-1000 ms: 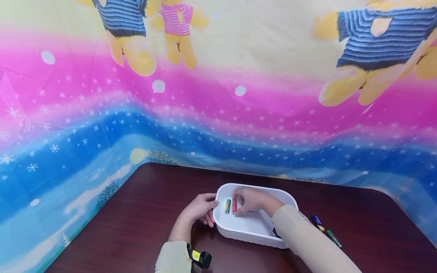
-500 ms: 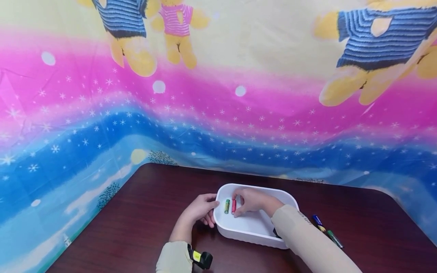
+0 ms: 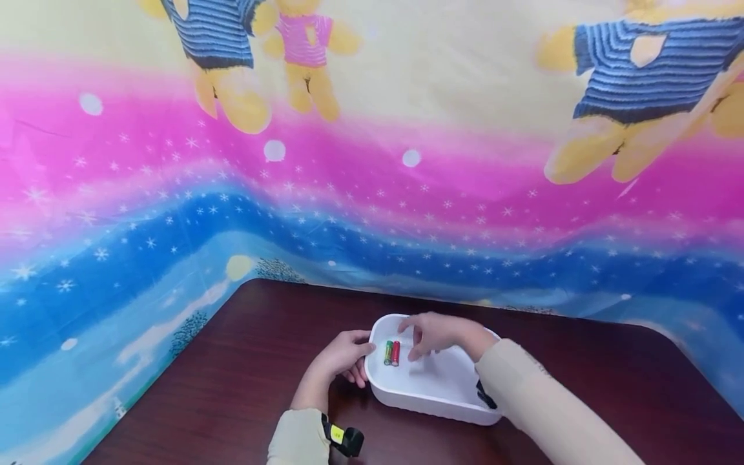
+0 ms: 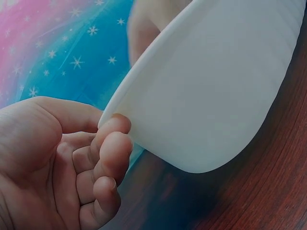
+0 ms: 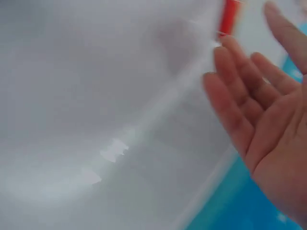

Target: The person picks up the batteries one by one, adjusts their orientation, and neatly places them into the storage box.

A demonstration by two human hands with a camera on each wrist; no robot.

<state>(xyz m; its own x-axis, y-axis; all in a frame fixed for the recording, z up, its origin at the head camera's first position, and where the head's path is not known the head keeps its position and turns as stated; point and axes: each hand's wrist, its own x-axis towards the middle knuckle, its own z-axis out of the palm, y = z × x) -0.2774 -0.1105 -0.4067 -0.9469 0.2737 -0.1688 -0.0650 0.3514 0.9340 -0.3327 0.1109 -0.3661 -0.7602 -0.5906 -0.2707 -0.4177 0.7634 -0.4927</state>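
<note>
Side by side on the floor of a white plastic bin [image 3: 427,402] lie a green battery [image 3: 387,354] and a red battery [image 3: 396,354], near its left end. My left hand [image 3: 341,356] pinches the bin's left rim, thumb at the edge and fingers curled against the outer wall, as the left wrist view confirms. Over the bin, just right of the red battery, my right hand [image 3: 437,334] is held with loosely spread fingers and nothing in it. The right wrist view catches the end of the red battery [image 5: 230,18] beyond the fingertips [image 5: 225,45].
The bin stands on a dark reddish-brown table [image 3: 244,349] with rounded corners. Behind the table hangs a printed cloth [image 3: 360,174] with bears and snowflakes. My right sleeve [image 3: 546,394] covers part of the table to the bin's right.
My right hand has let go of the red battery and lifted up and to the right. The red battery now lies closer to the green one. Two batteries outside the bin are now behind my sleeve.
</note>
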